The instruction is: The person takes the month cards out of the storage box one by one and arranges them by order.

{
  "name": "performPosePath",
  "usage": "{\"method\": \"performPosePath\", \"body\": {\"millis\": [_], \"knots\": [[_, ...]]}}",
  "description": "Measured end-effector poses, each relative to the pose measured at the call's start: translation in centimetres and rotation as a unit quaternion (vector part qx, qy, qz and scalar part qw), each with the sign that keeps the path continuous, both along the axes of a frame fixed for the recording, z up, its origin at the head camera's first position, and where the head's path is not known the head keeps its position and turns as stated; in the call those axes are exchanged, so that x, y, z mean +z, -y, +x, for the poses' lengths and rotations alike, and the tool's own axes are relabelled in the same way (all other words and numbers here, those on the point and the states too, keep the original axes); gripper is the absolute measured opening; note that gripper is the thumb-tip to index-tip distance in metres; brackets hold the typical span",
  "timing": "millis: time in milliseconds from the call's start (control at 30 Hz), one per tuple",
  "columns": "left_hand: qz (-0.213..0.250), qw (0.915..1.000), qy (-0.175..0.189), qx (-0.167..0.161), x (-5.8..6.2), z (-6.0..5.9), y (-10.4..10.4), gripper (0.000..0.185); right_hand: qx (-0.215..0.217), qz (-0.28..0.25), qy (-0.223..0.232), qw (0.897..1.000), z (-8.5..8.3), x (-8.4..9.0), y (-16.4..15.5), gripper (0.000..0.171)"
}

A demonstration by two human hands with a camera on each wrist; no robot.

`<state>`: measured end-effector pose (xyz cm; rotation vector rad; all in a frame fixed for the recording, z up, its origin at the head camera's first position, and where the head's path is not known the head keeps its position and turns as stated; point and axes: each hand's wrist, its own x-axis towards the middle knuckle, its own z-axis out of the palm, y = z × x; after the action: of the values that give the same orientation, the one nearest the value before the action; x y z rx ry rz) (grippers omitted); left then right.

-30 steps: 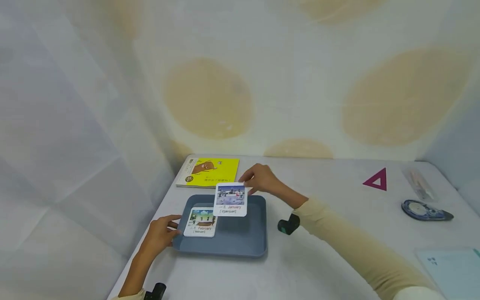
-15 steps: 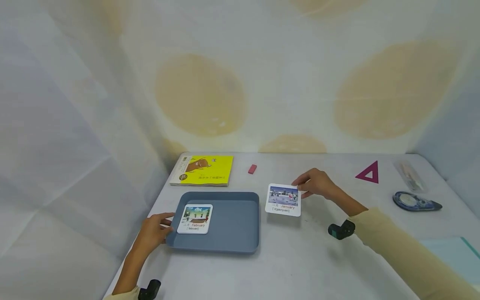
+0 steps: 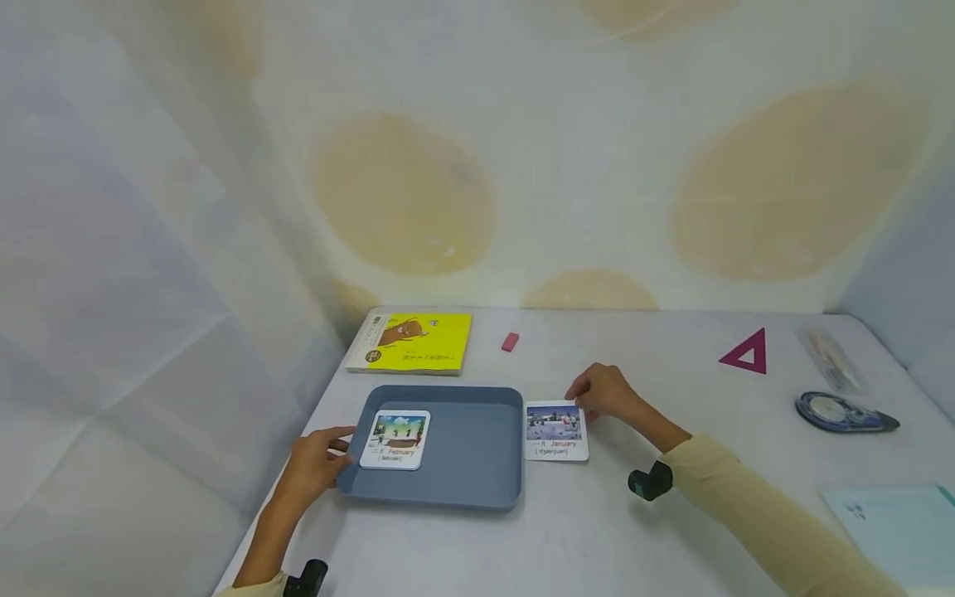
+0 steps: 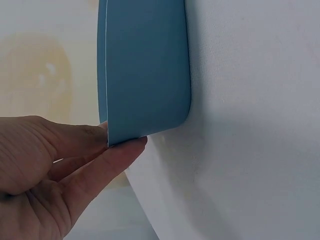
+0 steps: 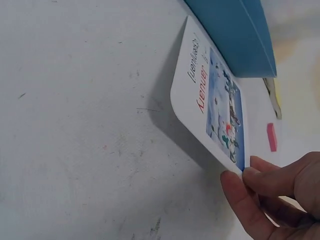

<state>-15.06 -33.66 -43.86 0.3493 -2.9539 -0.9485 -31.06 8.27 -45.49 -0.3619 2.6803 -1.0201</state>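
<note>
Blue-grey tray (image 3: 472, 452) pinched in our left hand (image 3: 312, 466), we grip the January flashcard (image 3: 555, 433) just beside it with our right hand (image 3: 604, 392).

I have a lane of white tabletop (image 3: 675, 361) between the right hand (image 3: 603, 390) and the magenta triangle (image 3: 760, 355). The January card (image 3: 555, 429) and the blue tray (image 3: 476, 448), just beside each other, block a low pass leftward; the left hand (image 3: 313, 464) bars the tray's left edge. Behind, a gap separates the yellow book (image 3: 431, 343) from a pink block (image 3: 511, 342).

Card (image 3: 395, 440) in tray (image 3: 473, 448), second card (image 3: 556, 431) right, book (image 3: 418, 347) behind
</note>
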Motion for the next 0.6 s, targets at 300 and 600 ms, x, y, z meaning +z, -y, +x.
{"method": "performPosePath", "body": {"millis": [300, 600], "knots": [[-0.001, 1.0000, -0.002, 0.008, -0.3, 0.6, 0.0, 0.048, 0.008, 0.026, -0.063, 0.998, 0.1, -1.3, 0.5, 0.013], [-0.010, 0.9998, -0.018, 0.000, -0.2, 0.0, 0.0, 0.046, 0.069, 0.004, -0.146, 0.987, 0.0, 1.8, 2.8, 0.012]]}}
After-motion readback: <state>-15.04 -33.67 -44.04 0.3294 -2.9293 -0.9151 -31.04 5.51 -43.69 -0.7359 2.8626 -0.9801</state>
